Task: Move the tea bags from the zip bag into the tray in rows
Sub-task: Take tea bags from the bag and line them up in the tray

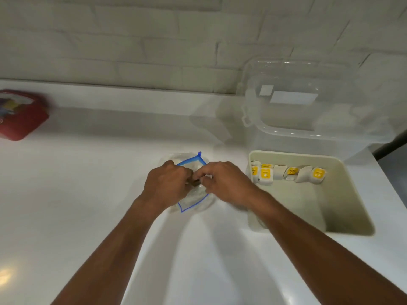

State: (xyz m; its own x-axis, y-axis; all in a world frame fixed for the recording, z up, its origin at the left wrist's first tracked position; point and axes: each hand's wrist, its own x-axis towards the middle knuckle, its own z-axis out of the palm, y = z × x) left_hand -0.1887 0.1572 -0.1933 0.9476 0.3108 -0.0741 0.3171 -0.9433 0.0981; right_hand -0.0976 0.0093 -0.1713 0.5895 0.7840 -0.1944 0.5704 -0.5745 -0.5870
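Right now both hands meet at frame centre, over the mouth of a clear plastic zip bag with a blue seal (193, 201). The mouth's long axis runs roughly up and down the frame. The left hand (167, 183) grips the zip bag at its rim. The right hand (224, 183) has its fingers curled into the opening, but I cannot tell whether they hold a tea bag.

The cream rectangular plastic tray (295, 199) lies just right of the zip bag, so the right hand is nearer. A row of yellow-labelled paper tea bags (265, 175) runs left to right along its upper edge, with bare floor below for the next row.

All of this sits on a white counter (88, 183) below a white brick wall (132, 40). A clear lidded container (308, 106) is at upper right and a red box (19, 115) at far left.
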